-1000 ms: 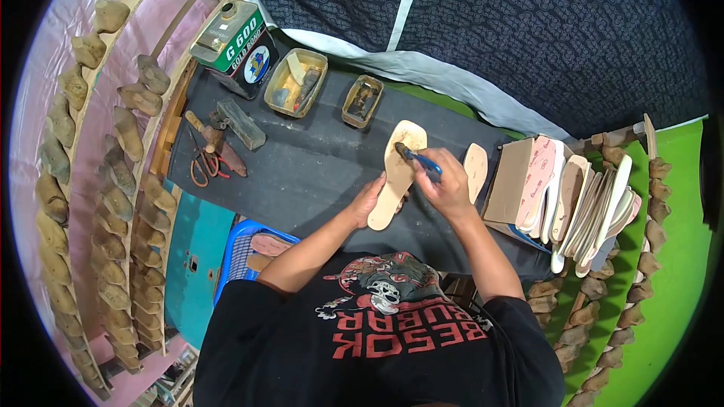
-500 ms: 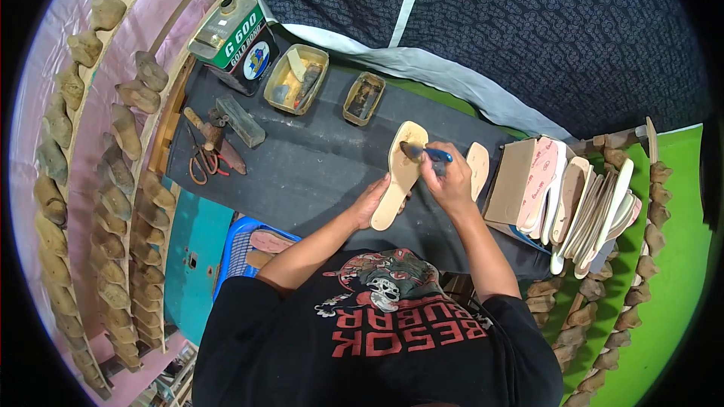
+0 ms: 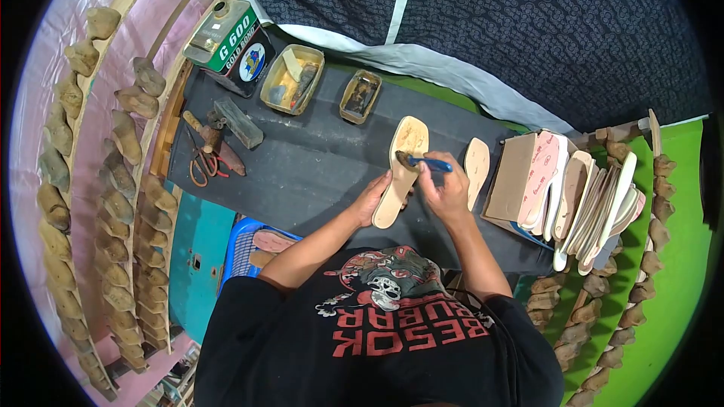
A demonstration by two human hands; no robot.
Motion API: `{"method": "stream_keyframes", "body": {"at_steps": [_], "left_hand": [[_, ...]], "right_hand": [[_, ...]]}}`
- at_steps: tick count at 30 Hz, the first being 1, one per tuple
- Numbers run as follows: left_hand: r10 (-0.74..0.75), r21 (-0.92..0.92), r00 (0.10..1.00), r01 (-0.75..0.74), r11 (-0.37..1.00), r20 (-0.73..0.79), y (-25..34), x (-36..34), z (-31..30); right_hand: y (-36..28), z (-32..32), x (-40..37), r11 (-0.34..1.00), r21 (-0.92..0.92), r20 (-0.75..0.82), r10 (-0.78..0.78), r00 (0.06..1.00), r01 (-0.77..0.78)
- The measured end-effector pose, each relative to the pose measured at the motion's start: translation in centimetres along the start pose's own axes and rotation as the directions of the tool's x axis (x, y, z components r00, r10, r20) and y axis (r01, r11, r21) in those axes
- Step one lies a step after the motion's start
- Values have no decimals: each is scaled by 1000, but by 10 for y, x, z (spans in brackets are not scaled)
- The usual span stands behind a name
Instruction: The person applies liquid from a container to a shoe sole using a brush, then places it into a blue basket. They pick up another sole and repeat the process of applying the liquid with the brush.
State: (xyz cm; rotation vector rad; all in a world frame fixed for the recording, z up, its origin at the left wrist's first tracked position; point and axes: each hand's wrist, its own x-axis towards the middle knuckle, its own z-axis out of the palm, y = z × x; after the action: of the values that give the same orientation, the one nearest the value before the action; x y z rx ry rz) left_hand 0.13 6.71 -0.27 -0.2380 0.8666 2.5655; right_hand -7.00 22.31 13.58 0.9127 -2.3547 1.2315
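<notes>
Left hand (image 3: 371, 200) pins the sole (image 3: 400, 173) to the table (image 3: 302, 169), right hand (image 3: 446, 190) grips the brush (image 3: 422, 163). If that hold slackens, the sole could skid and the table gets smeared.

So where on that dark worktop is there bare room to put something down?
The widest bare patch of the dark mat lies between the scissors and the sole under the left hand, below the yellow tin. It is crowded at the right: the right hand with the brush, a loose insole, then the stacked soles.
</notes>
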Motion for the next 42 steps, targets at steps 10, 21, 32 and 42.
{"method": "stream_keyframes", "body": {"at_steps": [10,21,32,42], "left_hand": [[-25,25,1000,24,999,13,-4,0,6],[-13,-51,999,15,999,42,0,1,4],[-31,-116,998,37,993,57,-1,5,5],[-49,-190,993,68,979,106,-5,0,-1]], "right_hand": [[12,-6,-4,999,-24,-91,41,995,-43],[21,-21,-4,992,-68,-198,89,976,-104],[16,-24,-14,992,-58,-204,101,974,-115],[14,-22,-3,996,-62,-183,46,982,-59]]}}
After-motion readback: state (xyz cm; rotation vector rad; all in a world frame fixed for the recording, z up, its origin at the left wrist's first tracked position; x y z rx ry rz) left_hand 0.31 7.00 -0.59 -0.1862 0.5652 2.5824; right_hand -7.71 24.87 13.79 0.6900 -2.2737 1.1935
